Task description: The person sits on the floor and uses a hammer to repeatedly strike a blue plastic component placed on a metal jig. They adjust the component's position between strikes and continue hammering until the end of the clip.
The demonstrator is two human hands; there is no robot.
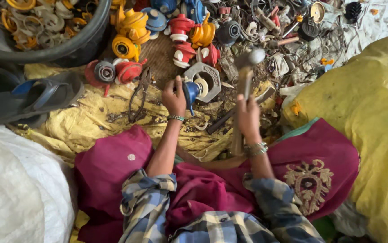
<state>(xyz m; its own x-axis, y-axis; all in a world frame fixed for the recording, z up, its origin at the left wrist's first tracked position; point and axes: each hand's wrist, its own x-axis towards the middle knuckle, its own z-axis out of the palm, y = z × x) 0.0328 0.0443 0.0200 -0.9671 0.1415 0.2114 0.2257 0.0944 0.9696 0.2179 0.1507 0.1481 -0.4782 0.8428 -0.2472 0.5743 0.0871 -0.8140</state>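
Two hands closed | left hand: blue part | right hand: hammer

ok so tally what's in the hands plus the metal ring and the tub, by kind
hammer, in right hand: 1
blue part, in left hand: 1
metal ring: 1
tub: 1
total: 4

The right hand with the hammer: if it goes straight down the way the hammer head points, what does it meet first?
Probably the blue part that the left hand holds on the grey metal nut; depth is unclear.
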